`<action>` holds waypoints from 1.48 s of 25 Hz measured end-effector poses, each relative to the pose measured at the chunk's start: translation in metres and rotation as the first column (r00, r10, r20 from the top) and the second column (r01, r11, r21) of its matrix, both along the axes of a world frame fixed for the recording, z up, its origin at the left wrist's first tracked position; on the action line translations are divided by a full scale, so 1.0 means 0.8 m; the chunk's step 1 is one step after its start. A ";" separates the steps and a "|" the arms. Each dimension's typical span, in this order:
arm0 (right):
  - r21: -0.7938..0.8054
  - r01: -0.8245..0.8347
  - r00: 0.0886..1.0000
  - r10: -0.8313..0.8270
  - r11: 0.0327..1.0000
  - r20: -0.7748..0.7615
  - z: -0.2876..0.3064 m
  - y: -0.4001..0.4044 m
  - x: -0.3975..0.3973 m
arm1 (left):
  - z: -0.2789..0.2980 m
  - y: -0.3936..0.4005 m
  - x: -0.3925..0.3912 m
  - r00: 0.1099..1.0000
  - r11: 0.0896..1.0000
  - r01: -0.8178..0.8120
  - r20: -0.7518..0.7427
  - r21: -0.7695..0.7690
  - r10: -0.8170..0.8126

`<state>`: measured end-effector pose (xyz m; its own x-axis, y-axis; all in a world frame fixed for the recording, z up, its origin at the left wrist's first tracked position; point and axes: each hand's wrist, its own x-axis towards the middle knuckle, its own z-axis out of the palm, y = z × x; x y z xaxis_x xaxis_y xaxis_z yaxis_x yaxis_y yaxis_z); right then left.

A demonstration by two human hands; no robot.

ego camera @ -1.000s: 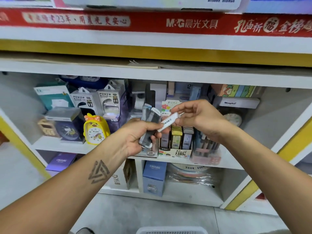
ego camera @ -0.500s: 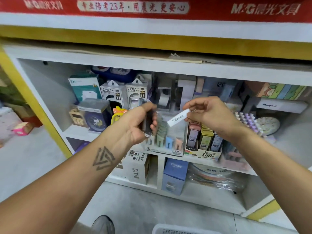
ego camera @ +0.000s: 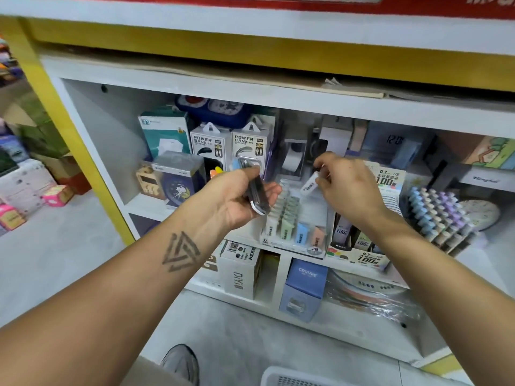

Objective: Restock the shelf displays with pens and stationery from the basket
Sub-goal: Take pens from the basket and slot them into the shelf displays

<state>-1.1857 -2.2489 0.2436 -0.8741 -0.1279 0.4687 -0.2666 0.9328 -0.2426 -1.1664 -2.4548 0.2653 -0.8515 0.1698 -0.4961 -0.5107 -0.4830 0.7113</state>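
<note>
A: Which writing can we read on the shelf [ego camera: 195, 210]?

B: We read "POWER BANK" on two white hang-boxes [ego camera: 231, 144], "DIY" on a white carton [ego camera: 242, 274] and "CRUHRE" on a blue box [ego camera: 305, 288] in the lower compartments, "2B" on the clear display tray [ego camera: 295, 240], and "0.7", "HB" and "100" on the lead-refill carton [ego camera: 359, 256] beside it.

A: What do the containers hold?

B: The clear tray holds rows of pastel refill cases, white, green, blue and peach; a tiered rack [ego camera: 437, 215] to the right carries blue and lilac capped pieces. The white slatted basket [ego camera: 289, 378] shows only its rim at the bottom edge.

A: And the hands?

B: Our left hand [ego camera: 239, 199] grips a stack of dark flat cases [ego camera: 257, 195] in front of the shelf. Our right hand [ego camera: 348, 188] pinches one white case [ego camera: 310, 184] above the tray, tilted, not touching it
</note>
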 end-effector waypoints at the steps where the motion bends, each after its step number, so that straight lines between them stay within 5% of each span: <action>1: 0.036 0.015 0.999 -0.016 0.999 0.031 -0.002 0.000 -0.002 | 0.001 0.000 -0.001 1.000 1.000 0.001 -0.002 -0.005 -0.001; 14: 0.111 -0.078 0.899 0.022 0.991 0.438 0.009 0.016 0.020 | 0.001 0.016 0.004 0.999 0.997 0.036 -0.004 -0.062 -0.036; 27: 0.224 -0.166 0.875 0.039 0.960 0.482 -0.010 0.017 0.046 | 0.000 0.031 0.012 0.992 0.990 0.128 -0.002 -0.058 -0.128; 30: -0.155 -0.089 0.876 0.152 0.984 0.458 0.003 0.016 0.046 | -0.001 0.037 0.015 0.986 0.985 0.168 -0.001 -0.039 -0.168; 33: -0.733 0.081 0.809 0.385 0.675 0.444 0.025 0.016 0.051 | -0.003 0.045 0.016 0.973 0.974 0.226 -0.032 -0.029 -0.227; 37: -0.813 0.133 0.833 0.381 0.568 0.402 0.034 0.029 0.062 | -0.004 0.065 0.017 0.954 0.954 0.283 -0.073 -0.100 -0.290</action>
